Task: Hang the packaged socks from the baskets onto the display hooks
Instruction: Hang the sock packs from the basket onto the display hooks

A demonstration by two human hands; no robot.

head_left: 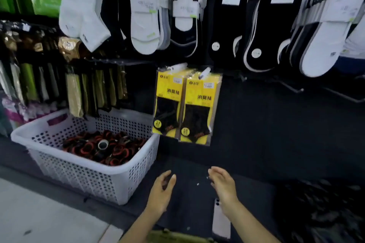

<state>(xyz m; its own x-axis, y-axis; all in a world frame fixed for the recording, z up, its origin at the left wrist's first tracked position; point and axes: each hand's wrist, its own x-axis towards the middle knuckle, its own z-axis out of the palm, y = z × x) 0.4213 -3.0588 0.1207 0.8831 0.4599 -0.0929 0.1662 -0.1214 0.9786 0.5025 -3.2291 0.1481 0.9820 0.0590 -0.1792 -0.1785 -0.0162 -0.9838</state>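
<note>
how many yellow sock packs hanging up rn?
2 fronts in view: the left yellow pack and the right yellow pack, hanging side by side just right of the white basket. Edges behind each suggest more packs stacked there, hidden.

Single head-worn wide-angle view, looking forward and down. Standing close to display wall (276, 124): packaged socks (185, 104) hanging mid-frame, basket (79, 179) sitting lower left, left hand (161, 193) and right hand (223, 185) showing at bottom edge. Frame edges blurring.
</note>
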